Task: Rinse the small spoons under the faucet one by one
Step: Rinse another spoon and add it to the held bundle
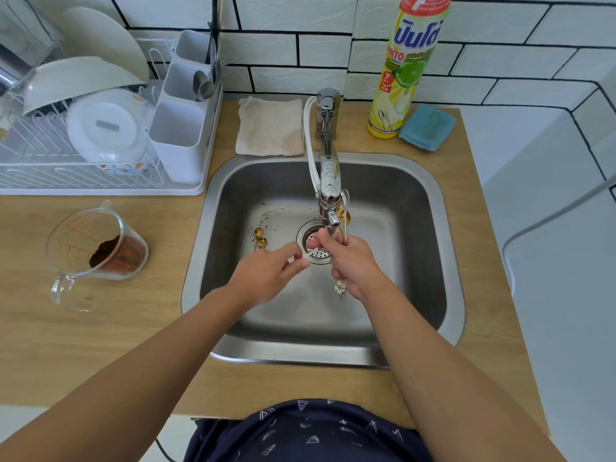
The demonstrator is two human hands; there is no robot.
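Spoons first: the right hand (350,261) is wrapped around a little bunch of small spoons (344,215), bowls poking up right beside the faucet (328,181) spout, one flower-tipped handle sticking out below the palm. Two more gold spoons (260,240) lie on the sink (433,211) floor to the left of the drain strainer (316,251), with dark specks scattered around them.

The left hand (266,275) sits just left of the right one, fingertips pinched together near the drain. Can't tell if it's actually holding anything, possibly something thin and pale.

Handling-wise, I'd guess these are light, stiff metal and pretty slippery when wet, so grabbing mid-handle with fingertips seems safest; the decorated ends look like the delicate bit.

Hard to make out: whether water is running at all, how many spoons are in the bunch, and what the spout hides behind it. Over on the left counter there's a measuring jug (96,241) with brown grounds.
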